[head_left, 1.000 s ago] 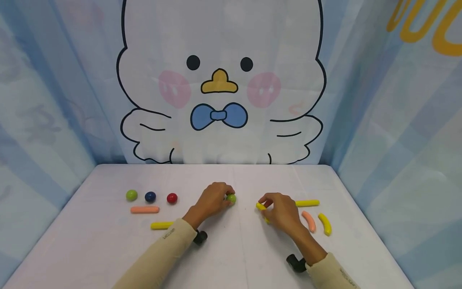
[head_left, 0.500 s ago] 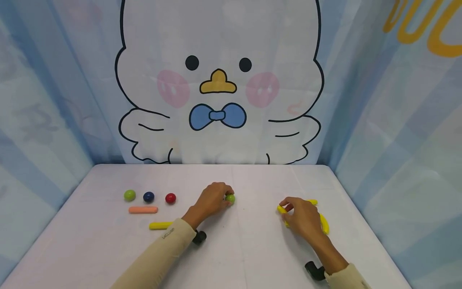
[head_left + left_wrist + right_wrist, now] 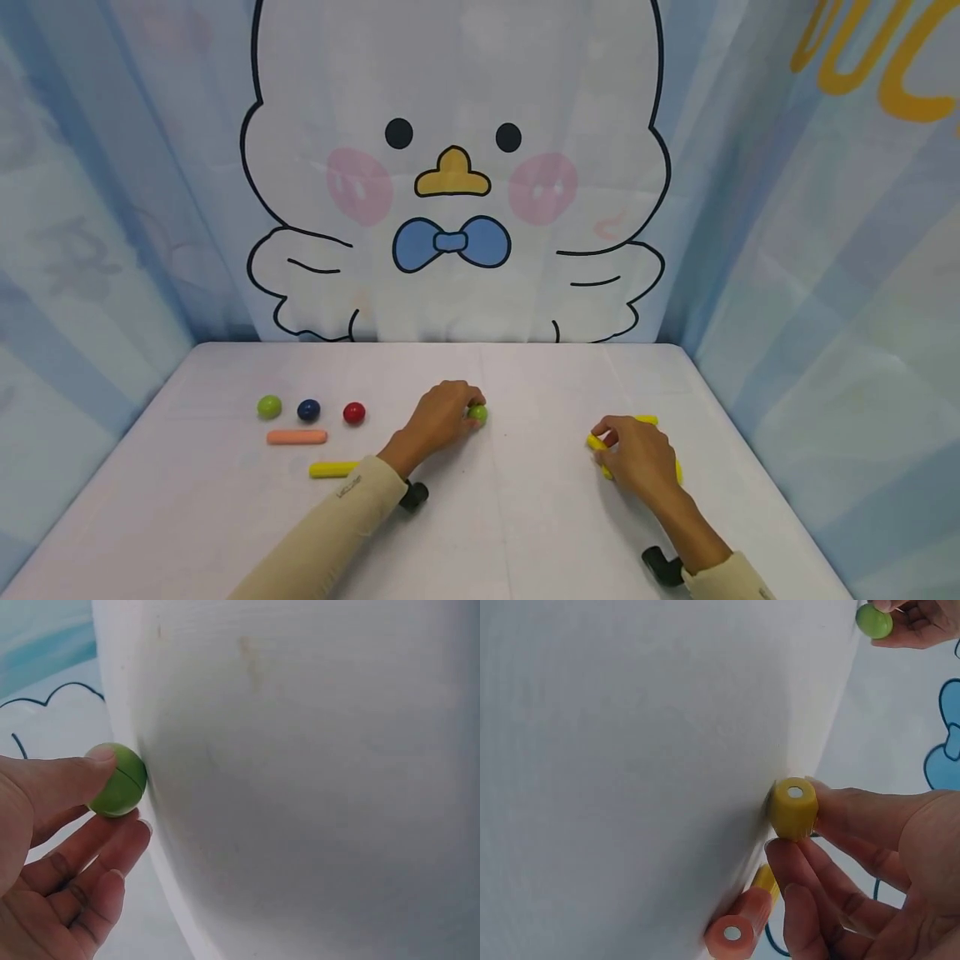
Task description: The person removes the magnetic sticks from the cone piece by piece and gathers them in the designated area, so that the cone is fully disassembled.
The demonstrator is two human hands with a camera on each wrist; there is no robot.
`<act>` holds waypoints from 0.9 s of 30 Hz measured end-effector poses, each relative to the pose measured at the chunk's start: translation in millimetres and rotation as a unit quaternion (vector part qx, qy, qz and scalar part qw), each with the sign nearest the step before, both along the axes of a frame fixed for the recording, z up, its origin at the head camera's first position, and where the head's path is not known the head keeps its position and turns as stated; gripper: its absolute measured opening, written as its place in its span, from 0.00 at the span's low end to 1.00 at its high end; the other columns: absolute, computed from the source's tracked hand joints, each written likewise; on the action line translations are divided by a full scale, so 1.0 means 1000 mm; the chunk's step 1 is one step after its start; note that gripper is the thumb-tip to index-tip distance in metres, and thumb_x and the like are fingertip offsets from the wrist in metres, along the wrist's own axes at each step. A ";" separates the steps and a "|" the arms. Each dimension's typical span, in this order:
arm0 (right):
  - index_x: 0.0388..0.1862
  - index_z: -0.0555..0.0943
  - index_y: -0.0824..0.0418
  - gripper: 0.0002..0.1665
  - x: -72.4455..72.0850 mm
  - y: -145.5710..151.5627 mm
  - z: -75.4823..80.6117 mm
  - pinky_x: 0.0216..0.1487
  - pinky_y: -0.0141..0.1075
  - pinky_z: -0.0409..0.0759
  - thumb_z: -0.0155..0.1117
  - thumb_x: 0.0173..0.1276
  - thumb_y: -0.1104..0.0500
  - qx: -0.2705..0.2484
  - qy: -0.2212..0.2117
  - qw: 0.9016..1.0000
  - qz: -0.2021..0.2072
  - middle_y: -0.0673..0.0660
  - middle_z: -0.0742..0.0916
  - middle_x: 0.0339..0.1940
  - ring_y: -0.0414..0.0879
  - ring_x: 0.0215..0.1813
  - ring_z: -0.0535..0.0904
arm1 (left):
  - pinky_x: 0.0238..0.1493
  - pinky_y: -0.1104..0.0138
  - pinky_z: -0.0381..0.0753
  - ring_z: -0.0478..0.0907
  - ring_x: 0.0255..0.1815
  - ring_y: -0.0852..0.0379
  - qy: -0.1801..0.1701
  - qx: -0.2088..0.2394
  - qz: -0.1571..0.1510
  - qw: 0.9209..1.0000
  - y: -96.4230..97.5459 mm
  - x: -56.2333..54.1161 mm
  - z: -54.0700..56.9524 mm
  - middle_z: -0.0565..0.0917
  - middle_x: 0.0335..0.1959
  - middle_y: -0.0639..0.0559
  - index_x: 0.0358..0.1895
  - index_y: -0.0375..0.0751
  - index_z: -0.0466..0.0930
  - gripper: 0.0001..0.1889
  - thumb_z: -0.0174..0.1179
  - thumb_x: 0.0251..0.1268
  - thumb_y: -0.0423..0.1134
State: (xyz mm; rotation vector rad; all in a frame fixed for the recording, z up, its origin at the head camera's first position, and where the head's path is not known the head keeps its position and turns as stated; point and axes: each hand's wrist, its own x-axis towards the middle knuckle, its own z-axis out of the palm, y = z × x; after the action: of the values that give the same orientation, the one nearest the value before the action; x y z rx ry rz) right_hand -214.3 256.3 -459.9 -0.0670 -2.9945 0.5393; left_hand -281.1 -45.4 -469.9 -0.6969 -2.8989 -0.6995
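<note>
My left hand [image 3: 441, 415] pinches a green ball [image 3: 477, 414] at the middle of the table. In the left wrist view the ball [image 3: 124, 787] shows a thin seam and sits between thumb and fingers, against the white surface. Farther right, my right hand [image 3: 639, 457] holds a curved yellow stick [image 3: 597, 442] by thumb and fingertips. Its end [image 3: 793, 810] bears a small silvery disc in the right wrist view, low at the tabletop. Beside it lies a pink curved stick [image 3: 733, 936], which the hand hides in the head view.
At the left stand a green ball [image 3: 269, 407], a dark blue ball [image 3: 308, 410] and a red ball [image 3: 354, 413]. Below them lie a pink stick [image 3: 297, 437] and a yellow stick [image 3: 332, 470], partly behind the left sleeve. Behind my right hand another yellow stick [image 3: 647, 419] peeks out.
My right hand has moved rightward with the curved yellow stick, slowing in the last half second, and now covers the pink curved stick. The left hand stays on the green ball.
</note>
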 end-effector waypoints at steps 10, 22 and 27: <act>0.46 0.90 0.57 0.17 0.000 0.002 -0.002 0.32 0.41 0.77 0.84 0.58 0.59 0.003 0.003 1.000 -0.003 0.53 0.91 0.36 0.49 0.36 0.82 | 0.47 0.61 0.84 0.81 0.42 0.57 0.015 -0.029 0.016 0.999 -0.002 0.009 0.001 0.89 0.42 0.52 0.52 0.42 0.90 0.15 0.76 0.66 0.42; 0.45 0.89 0.57 0.17 0.001 0.000 -0.002 0.33 0.43 0.78 0.84 0.58 0.60 0.004 0.007 1.000 0.004 0.53 0.90 0.35 0.50 0.36 0.82 | 0.56 0.60 0.84 0.77 0.47 0.55 0.023 -0.001 0.048 0.999 -0.045 0.017 0.011 0.88 0.43 0.54 0.55 0.47 0.89 0.18 0.78 0.62 0.39; 0.45 0.90 0.58 0.17 0.000 0.000 -0.002 0.32 0.42 0.78 0.84 0.58 0.60 0.005 0.008 1.000 0.007 0.53 0.90 0.35 0.49 0.35 0.81 | 0.55 0.58 0.84 0.78 0.48 0.53 0.041 0.001 0.063 0.997 -0.074 0.018 0.019 0.89 0.45 0.52 0.55 0.45 0.89 0.18 0.78 0.63 0.38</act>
State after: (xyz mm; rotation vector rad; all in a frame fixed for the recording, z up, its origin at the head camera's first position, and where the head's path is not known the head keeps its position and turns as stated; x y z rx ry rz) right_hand -213.9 256.5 -461.5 -0.0399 -2.9831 0.5238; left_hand -263.2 -119.1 -450.7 -0.5237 -2.8359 -0.6443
